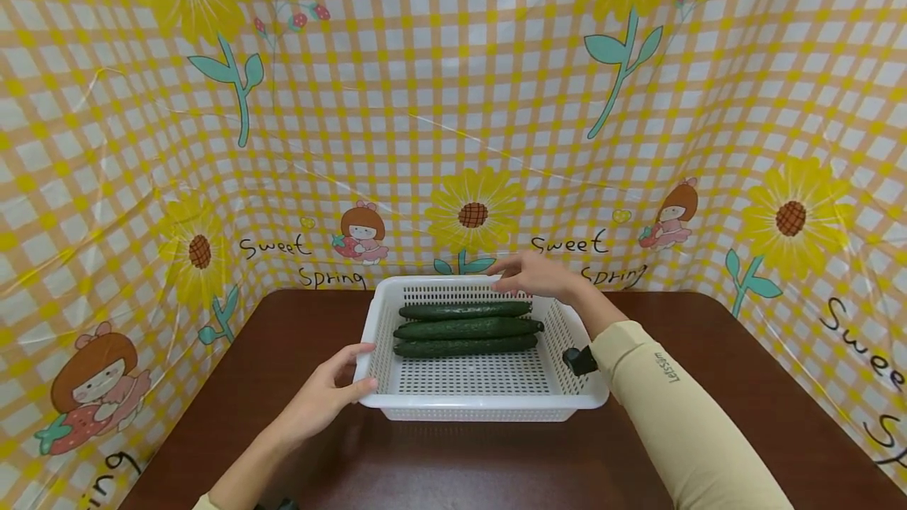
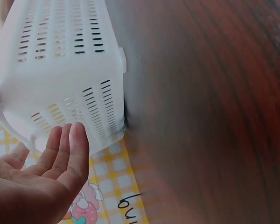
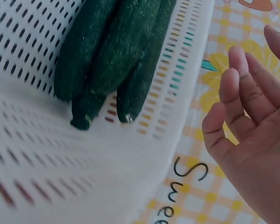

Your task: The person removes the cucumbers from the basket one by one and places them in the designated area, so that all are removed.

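A white plastic basket with slotted walls stands on the table. Three dark green cucumbers lie side by side in it, towards its far wall. At the basket's left rim, my left hand holds the edge, thumb and a finger lapping over it. Its other fingers lie outside the slotted side wall in the left wrist view. My right hand hovers by the far rim, overlapping it in the head view. The right wrist view shows this hand apart from the basket, its fingers loosely bent around nothing.
A dark brown wooden table lies under the basket. Checked cloth with sunflowers and cartoon figures hangs behind and at both sides. A small black device sits at the right wrist, over the basket's right wall.
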`<state>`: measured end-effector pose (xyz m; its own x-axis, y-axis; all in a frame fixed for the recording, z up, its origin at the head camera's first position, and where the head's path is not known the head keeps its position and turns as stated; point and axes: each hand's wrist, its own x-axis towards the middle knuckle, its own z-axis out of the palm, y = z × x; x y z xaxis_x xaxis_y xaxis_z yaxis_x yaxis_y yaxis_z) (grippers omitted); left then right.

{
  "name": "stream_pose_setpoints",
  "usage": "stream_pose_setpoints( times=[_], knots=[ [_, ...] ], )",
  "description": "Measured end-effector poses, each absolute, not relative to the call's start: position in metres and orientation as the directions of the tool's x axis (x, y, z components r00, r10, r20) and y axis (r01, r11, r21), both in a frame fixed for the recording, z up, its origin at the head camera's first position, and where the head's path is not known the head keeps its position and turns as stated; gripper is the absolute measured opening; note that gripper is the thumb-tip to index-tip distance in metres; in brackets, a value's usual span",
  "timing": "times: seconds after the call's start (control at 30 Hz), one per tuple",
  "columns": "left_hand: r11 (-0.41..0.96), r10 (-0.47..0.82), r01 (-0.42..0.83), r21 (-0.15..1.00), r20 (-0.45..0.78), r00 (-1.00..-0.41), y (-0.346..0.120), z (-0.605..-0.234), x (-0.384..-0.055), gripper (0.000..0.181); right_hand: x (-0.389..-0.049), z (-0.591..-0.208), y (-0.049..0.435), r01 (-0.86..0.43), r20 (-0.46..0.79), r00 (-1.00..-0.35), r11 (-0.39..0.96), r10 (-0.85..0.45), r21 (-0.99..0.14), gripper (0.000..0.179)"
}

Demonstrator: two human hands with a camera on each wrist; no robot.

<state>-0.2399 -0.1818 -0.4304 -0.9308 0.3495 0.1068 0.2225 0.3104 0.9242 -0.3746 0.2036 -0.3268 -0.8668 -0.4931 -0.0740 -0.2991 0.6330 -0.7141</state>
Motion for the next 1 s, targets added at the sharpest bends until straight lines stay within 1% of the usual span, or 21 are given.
stream_pose_setpoints(
  times=[0.2,0.47,0.63,0.83,1.0],
  knots=[
    [0.302,0.353,0.209,0.930,0.094,-0.931,-0.181,-0.430,-0.242,0.062,-0.383,-0.340,0.197,-0.264,-0.064,-0.876,0.587,-0.477,-0.766,0.048],
    [0.323,0.369,0.211,0.923,0.083,-0.926,-0.178,-0.427,-0.244,0.059,-0.387,-0.361,0.192,-0.158,-0.120,-0.895,0.556,-0.430,-0.816,0.053],
    [0.328,0.361,0.204,0.922,0.077,-0.929,-0.179,-0.427,-0.243,0.059,-0.393,-0.374,0.188,-0.125,-0.144,-0.901,0.560,-0.410,-0.819,0.057],
    [0.347,0.357,0.191,0.918,0.059,-0.932,-0.181,-0.428,-0.242,0.060,-0.394,-0.383,0.186,-0.125,-0.139,-0.917,0.600,-0.374,-0.790,0.049],
    [0.345,0.356,0.192,0.919,0.061,-0.933,-0.182,-0.430,-0.241,0.060,-0.394,-0.386,0.184,-0.136,-0.135,-0.920,0.623,-0.369,-0.771,0.046]
  ],
)
